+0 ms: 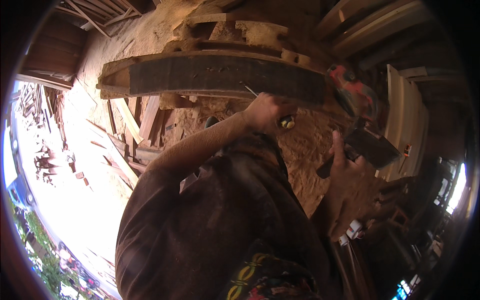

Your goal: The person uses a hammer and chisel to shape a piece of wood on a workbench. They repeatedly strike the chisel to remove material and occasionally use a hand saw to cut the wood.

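My left hand (270, 112) is closed around a chisel with a yellow-and-black handle end (287, 122). Its thin metal shaft (251, 91) points up and left to the near edge of a long, dark wooden board (200, 74); whether the tip touches the wood, I cannot tell. Small marks or chips show on the board's face. On the right, my right hand (345, 172) grips a mallet with a dark, blocky head (372, 146). The mallet is raised to the right of the chisel's handle, apart from it.
A red-and-black power tool (352, 90) lies by the board's right end. Wood shavings (305, 150) cover the ground. Pale planks (404, 120) stand at the right, and several wood strips (129, 120) lie at the left. Offcuts (260, 32) sit beyond the board.
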A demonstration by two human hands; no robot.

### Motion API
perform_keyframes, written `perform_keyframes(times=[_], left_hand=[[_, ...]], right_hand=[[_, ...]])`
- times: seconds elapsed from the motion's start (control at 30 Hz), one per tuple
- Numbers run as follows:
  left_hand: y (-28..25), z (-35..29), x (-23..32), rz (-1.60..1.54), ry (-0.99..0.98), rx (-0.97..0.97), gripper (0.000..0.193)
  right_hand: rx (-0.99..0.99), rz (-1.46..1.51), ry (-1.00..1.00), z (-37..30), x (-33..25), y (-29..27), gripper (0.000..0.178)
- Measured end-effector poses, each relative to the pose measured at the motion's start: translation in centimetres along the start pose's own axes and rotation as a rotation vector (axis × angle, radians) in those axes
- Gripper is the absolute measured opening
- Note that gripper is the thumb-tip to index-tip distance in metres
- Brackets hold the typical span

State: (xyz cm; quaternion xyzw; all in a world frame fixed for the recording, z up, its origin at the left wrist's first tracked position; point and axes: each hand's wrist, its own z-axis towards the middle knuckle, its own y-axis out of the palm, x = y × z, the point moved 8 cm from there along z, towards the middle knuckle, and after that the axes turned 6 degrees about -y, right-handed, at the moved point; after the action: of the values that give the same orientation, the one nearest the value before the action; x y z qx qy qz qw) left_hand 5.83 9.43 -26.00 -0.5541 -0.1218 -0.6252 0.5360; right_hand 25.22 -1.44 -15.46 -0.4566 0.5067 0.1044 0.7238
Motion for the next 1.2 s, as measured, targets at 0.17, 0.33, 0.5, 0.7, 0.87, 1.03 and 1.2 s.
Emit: perform_keyframes(times=[0.17,0.33,0.5,0.7,0.87,1.03,1.2], left_hand=[[0.2,-0.2,-0.4,-0.053,0.014,-0.045,0.027],[-1.9,0.5,0.0,-0.12,-0.025,0.02,0.026],[-1.4,0.2,0.0,-0.112,0.039,-0.003,0.026],[-0.7,-0.8,-1.1,-0.084,0.117,-0.104,0.028],[-0.5,-0.9,-0.7,-0.061,0.092,-0.085,0.031],[-0.7,-1.1,-1.2,-0.035,0.138,-0.003,0.036],[-1.4,-1.9,-0.1,-0.021,0.052,0.116,0.04]], right_hand=[[0.008,0.11,-0.194,0.2,-0.4,-0.5,0.026],[0.314,-0.245,-0.253,-1.3,-4.6,-5.7,0.021],[0.171,-0.434,-0.706,-5.2,-0.2,-0.8,0.025],[-0.019,-0.154,-0.682,-4.4,3.0,2.4,0.029],[-0.118,-0.229,-0.798,-6.5,5.8,4.0,0.033],[-0.453,-0.166,-0.274,0.2,11.8,7.5,0.039],[-0.515,-0.227,-0.28,4.4,7.5,12.2,0.053]])
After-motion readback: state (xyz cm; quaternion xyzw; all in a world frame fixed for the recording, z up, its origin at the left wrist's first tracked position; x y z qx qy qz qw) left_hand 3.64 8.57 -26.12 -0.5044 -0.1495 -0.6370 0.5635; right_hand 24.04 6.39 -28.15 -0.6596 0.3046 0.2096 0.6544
